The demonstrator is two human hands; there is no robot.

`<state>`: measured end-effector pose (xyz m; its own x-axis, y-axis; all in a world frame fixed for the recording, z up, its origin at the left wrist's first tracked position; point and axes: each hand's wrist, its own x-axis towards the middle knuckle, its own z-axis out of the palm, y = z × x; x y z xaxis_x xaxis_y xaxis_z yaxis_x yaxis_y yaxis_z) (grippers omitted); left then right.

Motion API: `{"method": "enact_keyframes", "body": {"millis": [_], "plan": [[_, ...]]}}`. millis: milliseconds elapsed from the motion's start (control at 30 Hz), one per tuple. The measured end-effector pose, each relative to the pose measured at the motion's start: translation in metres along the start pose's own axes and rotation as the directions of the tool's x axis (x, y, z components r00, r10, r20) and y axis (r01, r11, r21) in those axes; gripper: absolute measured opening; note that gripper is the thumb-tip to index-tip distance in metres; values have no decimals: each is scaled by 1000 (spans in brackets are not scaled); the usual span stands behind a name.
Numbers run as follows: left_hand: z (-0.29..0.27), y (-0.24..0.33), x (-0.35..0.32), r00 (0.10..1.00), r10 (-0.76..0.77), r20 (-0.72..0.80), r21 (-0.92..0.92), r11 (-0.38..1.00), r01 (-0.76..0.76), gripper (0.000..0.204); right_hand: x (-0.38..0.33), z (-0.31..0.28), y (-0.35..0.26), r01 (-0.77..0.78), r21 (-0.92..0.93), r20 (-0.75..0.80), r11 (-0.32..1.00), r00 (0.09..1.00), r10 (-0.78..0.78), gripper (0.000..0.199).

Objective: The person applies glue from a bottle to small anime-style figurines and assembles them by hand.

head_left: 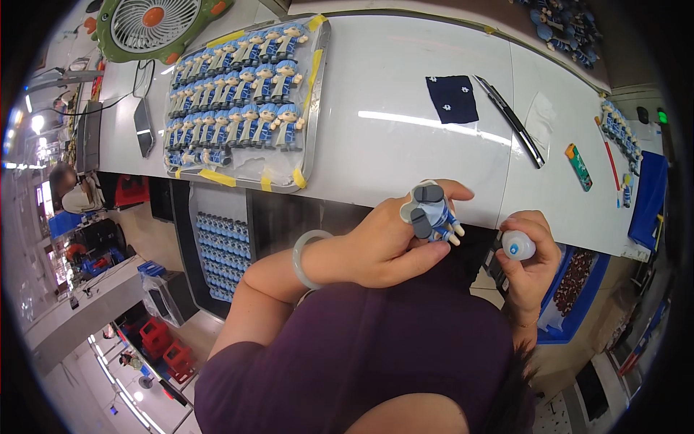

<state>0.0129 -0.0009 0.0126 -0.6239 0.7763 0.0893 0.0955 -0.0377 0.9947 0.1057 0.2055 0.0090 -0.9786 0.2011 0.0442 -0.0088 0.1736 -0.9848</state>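
My left hand holds a small blue and white figurine upside down, its grey shoe soles facing up. A pale green bangle circles my left wrist. My right hand grips a small white bottle with a blue tip, close to the figurine's right side. Both hands hover over the near edge of the white table.
A metal tray with several rows of blue figurines lies at the table's left. A second tray of figurines sits below the table. A dark blue cloth, a utility knife, a green lighter and a green fan are also there.
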Motion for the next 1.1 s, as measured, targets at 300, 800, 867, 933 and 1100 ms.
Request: {"method": "enact_keyframes", "body": {"millis": [300, 800, 867, 933, 1100], "plan": [[2, -4, -3, 992, 123, 34, -11, 992, -123, 39, -1, -2, -3, 54, -47, -5, 997, 999, -54, 29], [4, -10, -1, 971, 238, -9, 113, 965, -236, 34, -2, -1, -11, 289, -358, 19, 888, 953, -302, 33], [5, -9, 0, 964, 263, -32, 154, 955, -255, 34, 0, 0, -16, 358, -443, 4, 822, 917, -398, 38], [4, -8, 0, 955, 296, -20, 207, 936, -285, 31, -1, -1, -17, 369, -492, 0, 788, 906, -424, 38], [2, -5, -5, 964, 265, 27, 391, 885, -254, 24, -3, 0, -22, 389, -633, 9, 669, 868, -497, 37]]}}
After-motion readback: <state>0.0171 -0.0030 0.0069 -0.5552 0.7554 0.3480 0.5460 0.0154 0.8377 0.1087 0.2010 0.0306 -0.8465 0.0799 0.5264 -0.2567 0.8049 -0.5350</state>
